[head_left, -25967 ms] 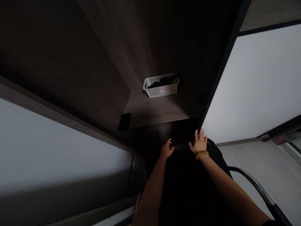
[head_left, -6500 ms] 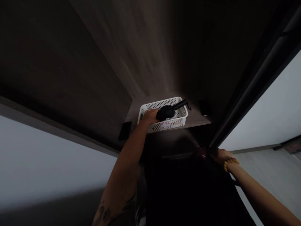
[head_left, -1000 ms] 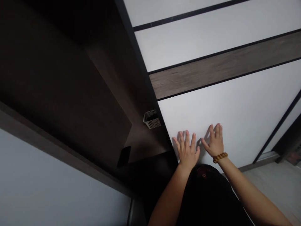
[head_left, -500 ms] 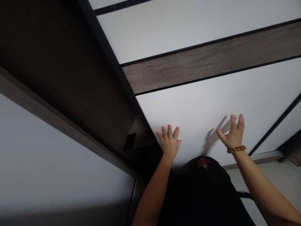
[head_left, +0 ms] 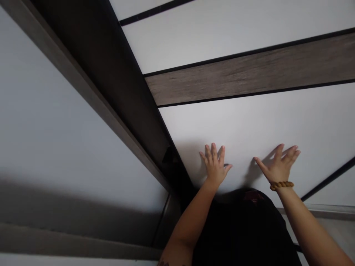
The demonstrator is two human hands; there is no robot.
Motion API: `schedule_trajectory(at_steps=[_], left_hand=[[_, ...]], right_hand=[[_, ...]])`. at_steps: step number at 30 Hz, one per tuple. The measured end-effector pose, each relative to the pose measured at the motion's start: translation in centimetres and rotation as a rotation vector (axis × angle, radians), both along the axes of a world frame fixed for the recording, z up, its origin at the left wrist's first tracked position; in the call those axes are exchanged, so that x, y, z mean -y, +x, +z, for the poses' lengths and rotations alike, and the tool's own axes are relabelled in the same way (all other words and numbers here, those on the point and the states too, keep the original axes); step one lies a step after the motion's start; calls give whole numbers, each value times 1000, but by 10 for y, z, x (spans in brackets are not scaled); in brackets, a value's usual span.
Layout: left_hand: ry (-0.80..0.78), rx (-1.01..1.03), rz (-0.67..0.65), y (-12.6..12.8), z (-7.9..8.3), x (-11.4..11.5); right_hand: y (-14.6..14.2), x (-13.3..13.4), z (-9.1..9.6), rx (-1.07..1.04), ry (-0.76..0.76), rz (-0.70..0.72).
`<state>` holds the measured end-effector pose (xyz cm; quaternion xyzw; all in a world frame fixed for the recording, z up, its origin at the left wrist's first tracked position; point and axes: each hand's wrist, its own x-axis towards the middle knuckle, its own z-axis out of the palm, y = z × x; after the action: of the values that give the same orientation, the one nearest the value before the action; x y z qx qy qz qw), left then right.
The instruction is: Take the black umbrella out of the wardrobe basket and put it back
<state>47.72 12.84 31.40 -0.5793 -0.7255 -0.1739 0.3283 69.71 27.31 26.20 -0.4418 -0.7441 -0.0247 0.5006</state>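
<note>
The left hand (head_left: 215, 164) and right hand (head_left: 279, 166) were spread wide open, holding nothing, just at the white wardrobe door (head_left: 249, 122).

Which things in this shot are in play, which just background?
In play:
left hand, fingers spread
right hand, fingers spread
white door panel, right at both hands

Background:
wood-grain strip
dark upright frame
pale panel
beaded bracelet
dark clothing

Spread hands (head_left: 215, 166) at white panel (head_left: 318, 118)
</note>
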Motion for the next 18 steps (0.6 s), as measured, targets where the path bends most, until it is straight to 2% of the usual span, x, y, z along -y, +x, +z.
schedule_trajectory(at_steps=[5, 10, 14, 18], left_hand=[[4, -13, 55, -19, -10, -6], [35, -14, 54, -36, -10, 2], [53, -2, 59, -47, -7, 9], [84, 31, 65, -51, -5, 15]], right_hand=[[20, 3, 0, -2, 179, 81], [73, -34, -12, -34, 271, 2], [102, -59, -17, -64, 134, -42], [100, -53, -11, -41, -30, 1]])
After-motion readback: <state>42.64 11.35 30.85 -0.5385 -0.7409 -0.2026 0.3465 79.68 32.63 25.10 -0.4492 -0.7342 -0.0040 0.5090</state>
